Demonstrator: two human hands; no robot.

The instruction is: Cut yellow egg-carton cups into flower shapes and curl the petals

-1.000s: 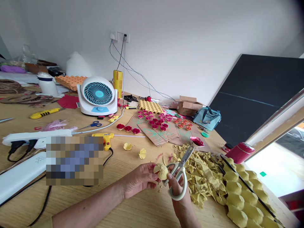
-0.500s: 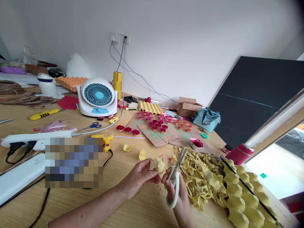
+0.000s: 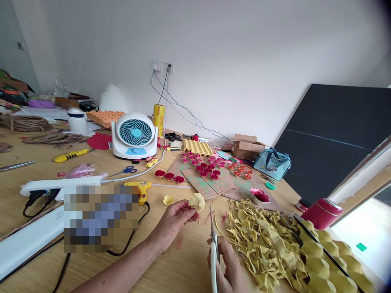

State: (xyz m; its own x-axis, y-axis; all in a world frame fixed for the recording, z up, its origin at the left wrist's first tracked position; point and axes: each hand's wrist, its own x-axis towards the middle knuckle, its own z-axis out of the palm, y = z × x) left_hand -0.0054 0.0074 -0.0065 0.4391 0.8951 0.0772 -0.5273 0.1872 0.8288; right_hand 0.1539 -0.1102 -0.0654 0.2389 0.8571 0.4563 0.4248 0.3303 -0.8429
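Note:
Between the fingertips of my left hand (image 3: 177, 221) is a pale yellow egg-carton cup (image 3: 197, 202), its rounded side toward me. My right hand (image 3: 227, 266) grips white-handled scissors (image 3: 213, 244) whose blades point up and away, a little apart from the cup. Just past my left hand, a yellow cut cup flower (image 3: 168, 200) rests on the table. Right of the scissors lies a heap of torn yellow carton scraps (image 3: 265, 240), and beyond it are uncut yellow egg cartons (image 3: 314, 266).
A yellow glue gun (image 3: 142, 190) and a white power strip (image 3: 61, 183) lie to the left, near a white fan (image 3: 134, 136). Painted red flowers (image 3: 204, 169) stand on cardboard (image 3: 195, 185) behind. A bowl of red paint (image 3: 259, 196) and a red can (image 3: 322, 212) are to the right.
The cup in my left hand has turned so its rounded side shows. My right hand has drawn the scissors down and away from it. The head view has shifted left and up.

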